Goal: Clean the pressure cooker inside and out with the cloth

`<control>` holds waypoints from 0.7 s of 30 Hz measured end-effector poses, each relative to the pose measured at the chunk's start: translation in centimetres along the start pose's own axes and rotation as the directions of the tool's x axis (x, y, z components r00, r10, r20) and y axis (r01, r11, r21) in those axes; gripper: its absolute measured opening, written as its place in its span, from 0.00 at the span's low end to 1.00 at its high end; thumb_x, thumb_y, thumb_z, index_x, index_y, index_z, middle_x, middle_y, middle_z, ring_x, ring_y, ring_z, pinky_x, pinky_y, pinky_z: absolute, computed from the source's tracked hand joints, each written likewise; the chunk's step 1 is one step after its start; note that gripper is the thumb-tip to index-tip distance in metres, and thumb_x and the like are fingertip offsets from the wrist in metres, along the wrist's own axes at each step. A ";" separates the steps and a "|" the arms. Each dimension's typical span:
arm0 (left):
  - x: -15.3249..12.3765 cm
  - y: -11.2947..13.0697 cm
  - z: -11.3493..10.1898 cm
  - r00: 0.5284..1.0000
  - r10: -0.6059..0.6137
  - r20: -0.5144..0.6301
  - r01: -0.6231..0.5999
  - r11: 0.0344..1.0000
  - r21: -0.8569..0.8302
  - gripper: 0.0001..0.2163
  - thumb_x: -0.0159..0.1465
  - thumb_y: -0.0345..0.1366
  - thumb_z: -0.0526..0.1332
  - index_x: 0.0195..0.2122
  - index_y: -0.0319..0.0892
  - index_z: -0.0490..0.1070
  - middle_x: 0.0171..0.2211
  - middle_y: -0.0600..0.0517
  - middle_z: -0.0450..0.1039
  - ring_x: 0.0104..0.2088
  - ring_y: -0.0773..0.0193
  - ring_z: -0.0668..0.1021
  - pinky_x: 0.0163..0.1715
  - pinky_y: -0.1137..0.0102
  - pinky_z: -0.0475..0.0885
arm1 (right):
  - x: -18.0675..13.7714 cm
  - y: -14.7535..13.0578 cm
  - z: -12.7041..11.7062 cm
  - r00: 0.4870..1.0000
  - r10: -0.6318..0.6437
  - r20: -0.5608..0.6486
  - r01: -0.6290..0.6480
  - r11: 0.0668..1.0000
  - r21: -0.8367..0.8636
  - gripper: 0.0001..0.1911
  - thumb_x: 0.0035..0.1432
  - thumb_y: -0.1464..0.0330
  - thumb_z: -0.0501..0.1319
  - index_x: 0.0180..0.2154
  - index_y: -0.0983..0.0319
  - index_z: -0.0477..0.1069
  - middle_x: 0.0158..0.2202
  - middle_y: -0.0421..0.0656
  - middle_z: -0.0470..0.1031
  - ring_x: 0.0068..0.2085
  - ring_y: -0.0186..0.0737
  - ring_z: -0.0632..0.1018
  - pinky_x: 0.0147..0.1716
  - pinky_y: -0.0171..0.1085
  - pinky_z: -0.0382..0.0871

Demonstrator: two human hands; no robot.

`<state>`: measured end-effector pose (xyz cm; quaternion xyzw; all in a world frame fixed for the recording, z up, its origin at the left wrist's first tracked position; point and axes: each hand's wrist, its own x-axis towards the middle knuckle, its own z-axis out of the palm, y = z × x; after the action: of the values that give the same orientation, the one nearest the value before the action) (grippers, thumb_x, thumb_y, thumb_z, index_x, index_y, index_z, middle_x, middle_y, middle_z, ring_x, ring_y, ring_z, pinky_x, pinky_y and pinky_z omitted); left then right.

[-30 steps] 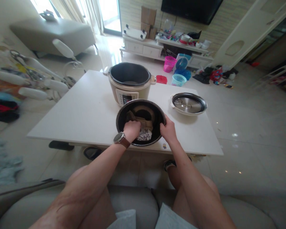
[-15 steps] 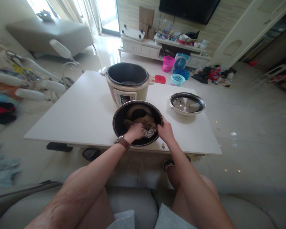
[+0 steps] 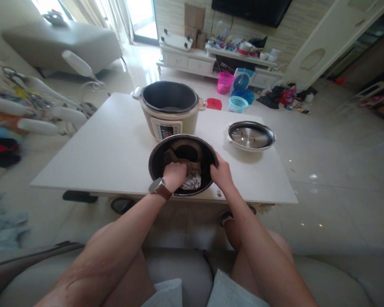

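Observation:
A black inner pot (image 3: 157, 154) stands near the front edge of the white table (image 3: 115, 145). My left hand (image 3: 173, 175), with a watch on the wrist, is inside the pot, closed on a brown patterned cloth (image 3: 192, 178) pressed against the pot's near wall. My right hand (image 3: 221, 174) grips the pot's right rim. Behind the pot sits a beige electric cooker (image 3: 168, 111) with its top open. Its lid (image 3: 251, 136) lies upside down on the table to the right.
I sit on a grey sofa (image 3: 179, 273), knees under the table's front edge. A drying rack (image 3: 41, 102) with clothes stands left. Pink and teal baskets (image 3: 225, 83) and clutter lie on the floor beyond, before a white TV cabinet (image 3: 192, 64).
My left hand slid with the cloth inside the pot, to the right wall half a second ago, then back to the near left wall. My right hand stayed on the rim.

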<state>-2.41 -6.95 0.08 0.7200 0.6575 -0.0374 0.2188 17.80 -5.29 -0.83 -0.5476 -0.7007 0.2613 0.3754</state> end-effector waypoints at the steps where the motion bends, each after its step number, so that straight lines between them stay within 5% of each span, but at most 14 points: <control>1: 0.2 0.2 0.1 1.000 0.002 0.009 -0.002 1.000 0.004 0.13 0.63 0.30 0.65 0.48 0.38 0.85 0.50 0.31 0.83 0.55 0.41 0.83 0.57 0.55 0.76 | 0.0 0.0 0.0 1.000 -0.001 -0.003 0.001 1.000 -0.005 0.39 0.55 0.76 0.54 0.67 0.52 0.72 0.62 0.36 0.79 0.65 0.47 0.78 0.71 0.48 0.67; 5: 0.9 1.3 1.0 0.998 0.055 0.037 -0.049 0.986 -0.158 0.18 0.64 0.28 0.62 0.52 0.45 0.84 0.52 0.41 0.84 0.55 0.49 0.84 0.56 0.64 0.76 | 0.0 0.2 0.0 1.000 -0.004 -0.018 0.004 1.000 -0.017 0.37 0.55 0.76 0.54 0.65 0.54 0.73 0.62 0.38 0.80 0.64 0.48 0.78 0.69 0.47 0.68; 8: 0.8 2.3 1.4 0.998 0.048 -0.048 -0.059 0.963 -0.264 0.18 0.66 0.28 0.60 0.52 0.47 0.84 0.52 0.45 0.84 0.56 0.52 0.83 0.56 0.66 0.75 | 0.0 0.6 0.1 1.000 0.007 -0.029 -0.007 1.000 -0.025 0.36 0.54 0.75 0.55 0.64 0.56 0.75 0.61 0.39 0.80 0.63 0.49 0.79 0.67 0.46 0.71; 17: -0.7 1.1 -1.7 0.940 0.061 -0.334 -0.071 0.997 -0.017 0.20 0.68 0.26 0.55 0.52 0.48 0.85 0.58 0.43 0.77 0.49 0.48 0.84 0.49 0.60 0.76 | 0.2 1.0 -0.1 0.997 0.068 -0.044 -0.068 0.998 0.003 0.30 0.54 0.73 0.53 0.57 0.59 0.79 0.55 0.43 0.84 0.55 0.49 0.81 0.64 0.47 0.72; 21: -0.3 0.5 -1.7 0.952 0.087 -0.293 -0.092 0.996 -0.001 0.20 0.66 0.26 0.57 0.51 0.49 0.85 0.58 0.44 0.77 0.49 0.49 0.83 0.50 0.61 0.76 | 0.5 1.5 -0.2 0.990 0.120 -0.077 -0.122 0.993 -0.011 0.29 0.52 0.72 0.53 0.54 0.59 0.79 0.51 0.44 0.85 0.53 0.51 0.81 0.59 0.47 0.74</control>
<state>-2.39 -6.64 1.81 0.7451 0.6496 0.0843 0.1256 18.76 -4.45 -1.76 -0.6016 -0.6534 0.2568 0.3810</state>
